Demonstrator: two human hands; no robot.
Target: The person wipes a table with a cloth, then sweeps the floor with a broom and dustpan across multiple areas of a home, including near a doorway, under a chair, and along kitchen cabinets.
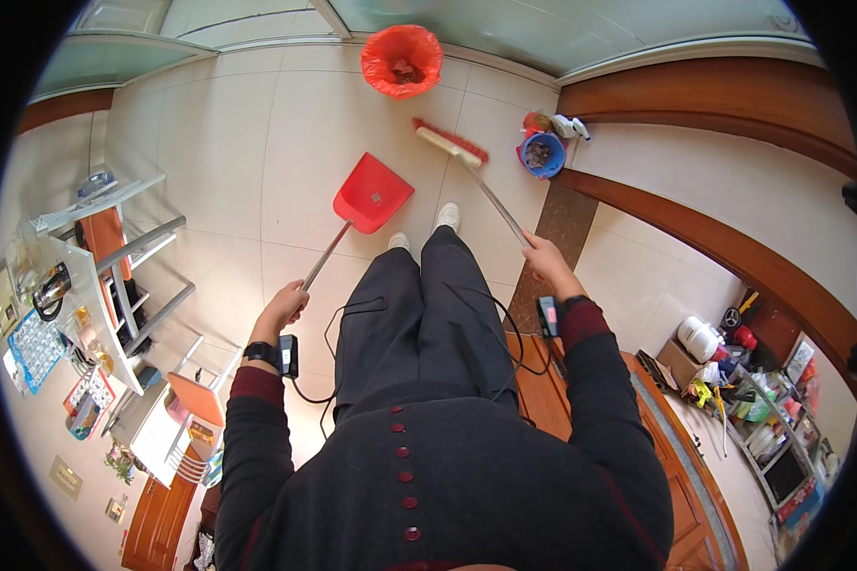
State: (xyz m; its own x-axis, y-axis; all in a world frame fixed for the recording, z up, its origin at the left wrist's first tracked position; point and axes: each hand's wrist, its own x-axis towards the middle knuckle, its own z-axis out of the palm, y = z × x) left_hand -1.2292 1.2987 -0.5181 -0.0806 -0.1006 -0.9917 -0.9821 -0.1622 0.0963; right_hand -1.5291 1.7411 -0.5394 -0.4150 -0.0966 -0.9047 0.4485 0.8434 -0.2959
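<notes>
My left hand (283,305) grips the metal handle of a long-handled red dustpan (376,193). The pan rests on the tiled floor ahead of my feet, its wide edge turned toward the upper right. In my right hand (547,258) is the metal handle of a broom (451,145). Its cream head with red bristles lies on the floor to the right of the dustpan, apart from it. Beyond both stands a bin lined with a red plastic bag (402,61), with some refuse inside.
A small blue bucket (543,155) holding grey matter and a white spray bottle (570,127) stand by the doorway at right. Chairs (139,260) and a cluttered table (100,314) are at left. Glass doors (471,28) border the far side. Cables hang from my wrists.
</notes>
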